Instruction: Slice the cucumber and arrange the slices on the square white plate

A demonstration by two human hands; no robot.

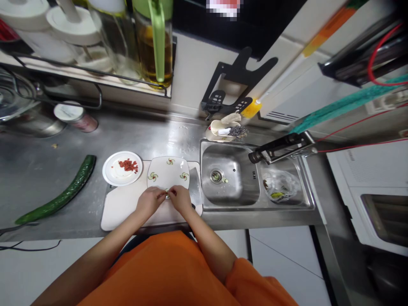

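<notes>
My left hand (151, 201) and my right hand (179, 199) meet over the near edge of a square white plate (168, 169). The fingertips of both are pinched around small green bits, too small to make out fully. Three green swirls with red centres lie on the plate, at its top, left and right. The plate rests on a pale cutting board (119, 208). Left of it, a round white dish (113, 173) holds chopped red pieces (129, 166). A knife blade (195, 187) shows beside my right hand, partly hidden.
A long cucumber (63, 199) lies at the left. On the right is a steel sink (236, 191) with a plastic bag (282, 185) in its smaller basin. Condiment jars and an oil bottle (153, 55) stand on a shelf above.
</notes>
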